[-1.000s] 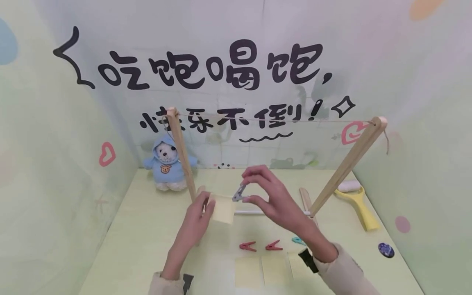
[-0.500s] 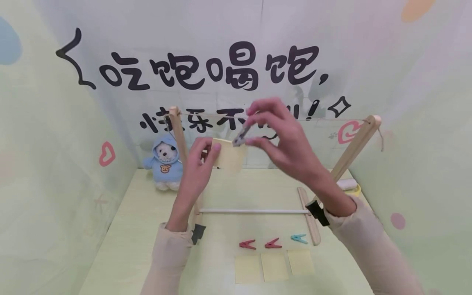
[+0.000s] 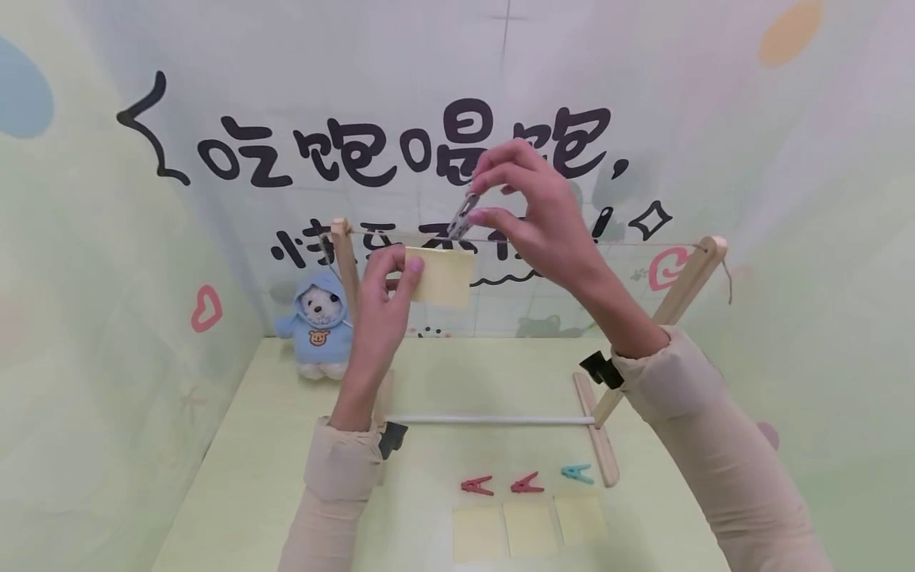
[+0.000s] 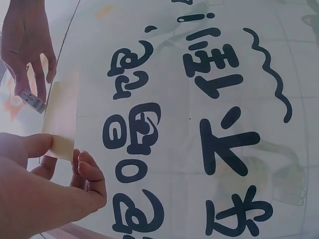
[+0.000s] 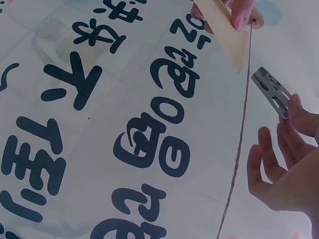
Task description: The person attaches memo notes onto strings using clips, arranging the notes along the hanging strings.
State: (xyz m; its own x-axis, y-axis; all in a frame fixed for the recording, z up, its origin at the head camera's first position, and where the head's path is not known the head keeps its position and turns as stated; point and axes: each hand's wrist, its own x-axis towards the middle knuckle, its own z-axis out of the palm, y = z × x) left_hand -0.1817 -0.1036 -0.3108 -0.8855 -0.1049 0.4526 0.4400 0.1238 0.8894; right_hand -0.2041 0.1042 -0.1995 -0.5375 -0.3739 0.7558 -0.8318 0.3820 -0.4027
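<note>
Both hands have gone up since the head view a second ago, taking the paper note (image 3: 443,278) and the grey clip (image 3: 463,218) from low over the worktop (image 3: 236,469) to the string (image 5: 243,119). Your left hand (image 3: 381,306) pinches the note by its left end, thumb in front, fingers behind; its top edge lies along the string, though contact cannot be told. Your right hand (image 3: 546,210) has its grip closed to a thumb-and-finger pinch on the clip's handle end, the other fingers loosely bent. The clip's tip is right by the string, above the note; how far it is spread cannot be judged.

Progress: one note and one clip picked up; nothing seen fastened to the string so far. Judged unfinished: this note is not yet clipped. Untouched on the worktop: two red clips (image 3: 477,485) (image 3: 527,482), one blue clip (image 3: 577,473) and, below them, three yellow notes (image 3: 478,535) (image 3: 530,528) (image 3: 581,518) in a row.
</note>
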